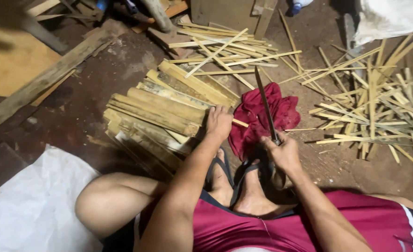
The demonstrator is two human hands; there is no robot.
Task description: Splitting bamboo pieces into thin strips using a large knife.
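A: What lies furthest left?

B: A white sheet [33, 205] on the dirt floor, with a long wooden plank [43, 81] slanting above it. Just right of those sits a stack of split bamboo slabs [164, 112].

A: And the person's left hand?

B: The left hand [219, 122] rests on the near edge of that stack, fingers curled down around a thin bamboo strip [239, 122] that pokes out to the right, over a crumpled red cloth [262, 116].

A: The right hand?

B: The right hand [283, 151] is closed in a fist around the handle of a long dark blade [265, 105], which points up and away across the red cloth. Both hands sit just above the person's feet in sandals [236, 179].

A: Further right?

B: A scattered heap of thin bamboo slivers [379, 107] lies on the ground, well apart from the blade; another loose pile [225, 51] lies beyond the stack.
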